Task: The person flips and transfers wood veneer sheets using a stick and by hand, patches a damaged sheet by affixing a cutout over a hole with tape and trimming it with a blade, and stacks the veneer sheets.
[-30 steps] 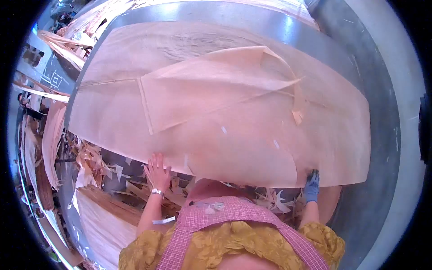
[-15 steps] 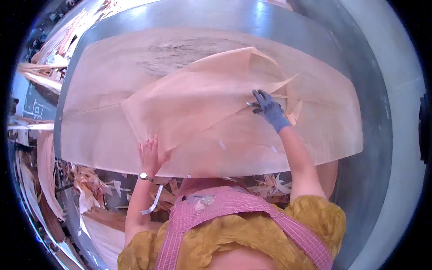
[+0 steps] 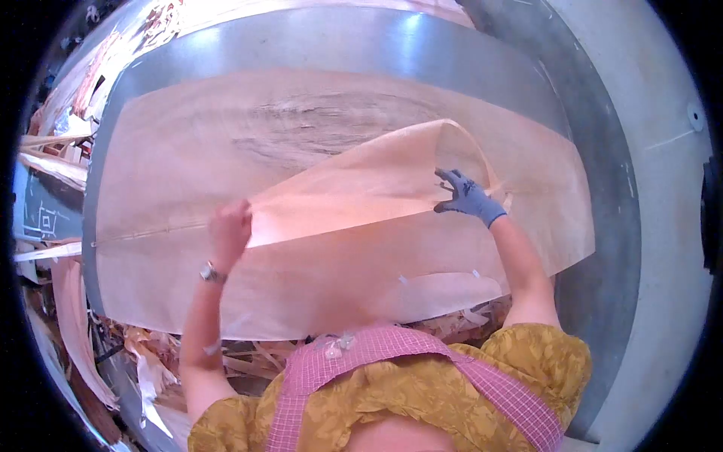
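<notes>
A thin, pale tan wood veneer piece (image 3: 354,192) lies curled over a large veneer sheet (image 3: 181,166). My bare left hand (image 3: 230,230), slightly blurred and with a watch at the wrist, is closed on the left end of the curled piece. At its right end is my right hand (image 3: 468,197), in a grey-blue glove, with thumb and fingers spread. The glove rests against or just over the piece; which one I cannot tell. Beyond it, the piece arches up into a rounded fold. Dark grain streaks mark the large sheet behind.
A grey metal table (image 3: 301,45) lies under the sheets. Torn veneer scraps (image 3: 151,369) are heaped below the near edge, and more scraps (image 3: 56,162) lie at the left. A pale curved panel (image 3: 670,248) runs down the right side.
My left hand has gone from lying flat near the front edge to closed on the curled piece, farther up and left. The piece's near edge has lifted and folded away. My right hand has shifted slightly right.
</notes>
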`<action>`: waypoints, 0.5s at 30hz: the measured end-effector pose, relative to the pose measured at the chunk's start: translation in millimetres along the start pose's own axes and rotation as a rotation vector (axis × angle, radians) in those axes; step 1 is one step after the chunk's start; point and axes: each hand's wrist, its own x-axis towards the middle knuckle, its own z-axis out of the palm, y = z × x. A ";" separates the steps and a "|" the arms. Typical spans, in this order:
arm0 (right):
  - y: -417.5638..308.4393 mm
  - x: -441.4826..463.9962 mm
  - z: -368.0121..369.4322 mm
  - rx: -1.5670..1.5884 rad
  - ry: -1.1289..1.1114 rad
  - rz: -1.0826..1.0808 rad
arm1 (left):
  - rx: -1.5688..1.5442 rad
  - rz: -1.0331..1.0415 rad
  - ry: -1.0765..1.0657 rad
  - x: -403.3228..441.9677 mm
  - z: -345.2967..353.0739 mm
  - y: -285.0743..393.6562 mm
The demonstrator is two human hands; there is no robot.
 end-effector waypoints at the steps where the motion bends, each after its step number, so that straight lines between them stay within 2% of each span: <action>1: 6.4 0.7 4.0 0.075 0.024 -0.043 | 0.045 0.027 0.008 26.9 -12.8 -1.3; 4: 12.3 14.5 -2.0 -0.104 -0.088 -0.001 | 0.027 0.064 0.027 105.4 -38.0 2.0; 5: 26.7 28.6 5.3 -0.266 -0.009 0.018 | 0.079 0.151 0.109 129.8 -31.7 -0.6; 6: 49.5 48.8 9.0 -0.289 0.046 0.004 | 0.131 0.238 0.189 155.1 -23.4 -4.3; 8: 76.8 99.0 -9.5 -0.388 0.165 -0.021 | 0.238 0.186 0.144 221.2 -11.4 -6.4; 10: 92.8 152.0 -52.0 -0.534 0.320 -0.072 | 0.405 0.125 0.188 293.9 -15.0 -5.0; 11: 75.6 162.8 -80.1 -0.570 0.528 -0.085 | 0.336 0.150 0.308 319.9 -24.6 -5.9; 12: 81.5 182.9 -104.1 -0.608 0.542 0.066 | 0.264 0.178 0.425 337.1 -37.5 -2.6; 14: 48.4 176.3 -164.8 -0.582 0.665 0.145 | 0.108 0.200 0.691 348.9 -66.5 11.1; 15: 50.1 172.2 -187.9 -0.569 0.802 -0.098 | 0.109 0.237 0.731 339.6 -86.0 24.2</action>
